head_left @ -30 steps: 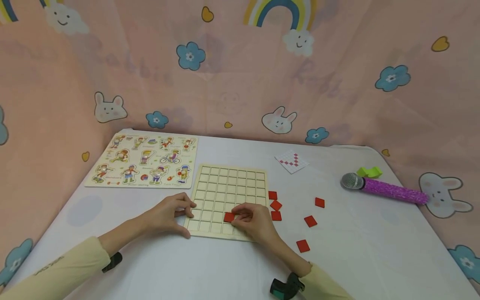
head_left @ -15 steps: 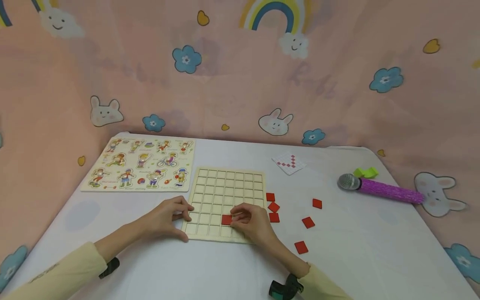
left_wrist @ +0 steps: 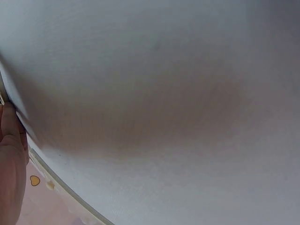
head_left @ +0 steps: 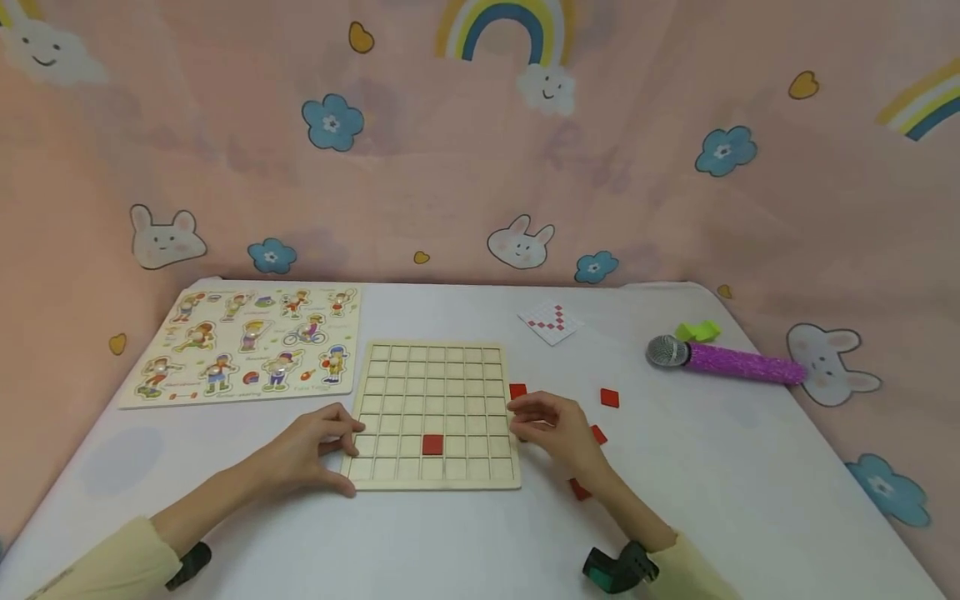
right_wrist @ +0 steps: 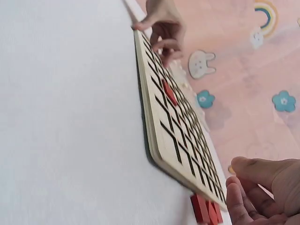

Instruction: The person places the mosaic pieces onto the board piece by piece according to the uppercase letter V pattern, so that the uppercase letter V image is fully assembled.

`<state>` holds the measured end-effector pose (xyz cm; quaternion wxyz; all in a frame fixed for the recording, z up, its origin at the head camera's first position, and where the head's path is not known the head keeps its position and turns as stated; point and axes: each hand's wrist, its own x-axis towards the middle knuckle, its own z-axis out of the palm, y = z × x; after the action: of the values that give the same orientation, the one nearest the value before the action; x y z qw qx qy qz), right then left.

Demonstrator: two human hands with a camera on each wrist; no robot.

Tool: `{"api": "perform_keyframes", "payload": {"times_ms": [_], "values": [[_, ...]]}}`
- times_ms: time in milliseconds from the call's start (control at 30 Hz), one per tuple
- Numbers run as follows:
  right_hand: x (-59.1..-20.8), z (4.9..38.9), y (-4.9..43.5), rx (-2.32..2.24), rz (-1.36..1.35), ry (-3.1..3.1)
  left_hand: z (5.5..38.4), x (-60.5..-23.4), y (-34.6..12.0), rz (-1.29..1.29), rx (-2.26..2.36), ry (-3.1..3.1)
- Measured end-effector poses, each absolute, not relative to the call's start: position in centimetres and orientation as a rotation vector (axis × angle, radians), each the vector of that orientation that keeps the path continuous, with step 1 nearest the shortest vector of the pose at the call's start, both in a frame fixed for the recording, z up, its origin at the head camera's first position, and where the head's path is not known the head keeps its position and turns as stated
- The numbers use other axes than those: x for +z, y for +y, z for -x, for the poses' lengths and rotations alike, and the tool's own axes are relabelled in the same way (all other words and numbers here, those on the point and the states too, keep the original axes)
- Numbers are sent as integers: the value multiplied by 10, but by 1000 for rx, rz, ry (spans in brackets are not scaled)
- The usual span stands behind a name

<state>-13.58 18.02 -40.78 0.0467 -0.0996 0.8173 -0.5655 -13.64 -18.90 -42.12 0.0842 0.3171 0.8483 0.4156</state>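
Table (head_left: pixel 450 542), two hands (head_left: pixel 318 450) (head_left: pixel 553 427), one grid board (head_left: pixel 433 385), one inset tile (head_left: pixel 432 444)

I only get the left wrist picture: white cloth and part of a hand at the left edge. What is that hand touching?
Observer: The left hand grips the left side of a pale grid board.
Visitor: Is anything sitting on that board?
Observer: Yes, one red tile lies in a square in the second row from the near edge.
Visitor: And where's the other hand?
Observer: The right hand is at the board's right edge, beside some loose red tiles.
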Motion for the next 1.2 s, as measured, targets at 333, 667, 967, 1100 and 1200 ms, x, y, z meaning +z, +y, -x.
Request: {"api": "perform_keyframes", "payload": {"times_ms": [333,667,967,1100,1200], "values": [[-413,152,272,-1619,329,2633,136,-423,-191,-936,1247,2541],[-422,165,325,-1361,350,2795,136,-422,-189,-952,1227,2544],[-425,174,334,-1361,332,2778,137,-423,-189,-938,1219,2540],[-426,174,332,-1367,276,2802,137,-422,-188,-938,1190,2564],[-427,174,329,-1369,233,2828,136,-421,-189,-931,1178,2569]]}}
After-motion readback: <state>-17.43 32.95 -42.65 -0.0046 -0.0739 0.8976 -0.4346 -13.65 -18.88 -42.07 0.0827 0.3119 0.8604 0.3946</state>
